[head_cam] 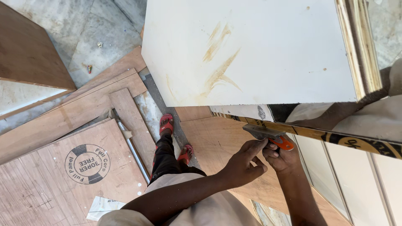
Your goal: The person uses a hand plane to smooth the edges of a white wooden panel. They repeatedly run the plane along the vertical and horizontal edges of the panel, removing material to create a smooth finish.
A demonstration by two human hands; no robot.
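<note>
Stone floor (96, 25) strewn with plywood, one white panel (251, 50), left hand (243, 165) and right hand (282, 157) both clamped on one orange-handled scraper (270, 136)

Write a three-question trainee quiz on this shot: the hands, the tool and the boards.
1. True or false: both hands are at the orange-handled scraper.
2. Which board does the scraper's blade meet? A) the round-stamped plywood sheet on the floor B) the underside edge of the white laminated board C) the brown panel at top left
3. Fill in: the person's feet wear red ____.

Key
1. True: the right hand grips the orange handle, and the left hand has its fingertips on the blade.
2. B
3. sandals
</note>
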